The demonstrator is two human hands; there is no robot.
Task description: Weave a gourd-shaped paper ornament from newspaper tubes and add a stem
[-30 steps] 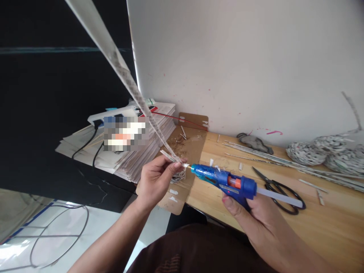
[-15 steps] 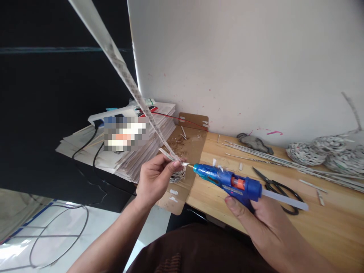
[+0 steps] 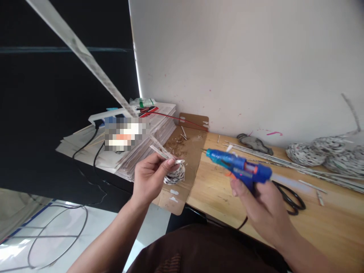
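While the left hand (image 3: 149,176) pinches the coil (image 3: 174,175), the right hand (image 3: 256,201) grips the glue gun (image 3: 239,168); pressing the strip (image 3: 85,60) down likely follows.

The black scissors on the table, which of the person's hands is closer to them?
Right. The right hand, gripping the blue glue gun, is just beside the scissors; the left hand is far off past the table's left end.

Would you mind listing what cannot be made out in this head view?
- Label on the stack of papers: pixelated.
- Far end of the paper strip: cut off by the top edge.
- Glue stick behind the glue gun: motion-blurred.
- Scissors: handles partly hidden by the right hand.
- Paper coil: near side hidden by left hand.
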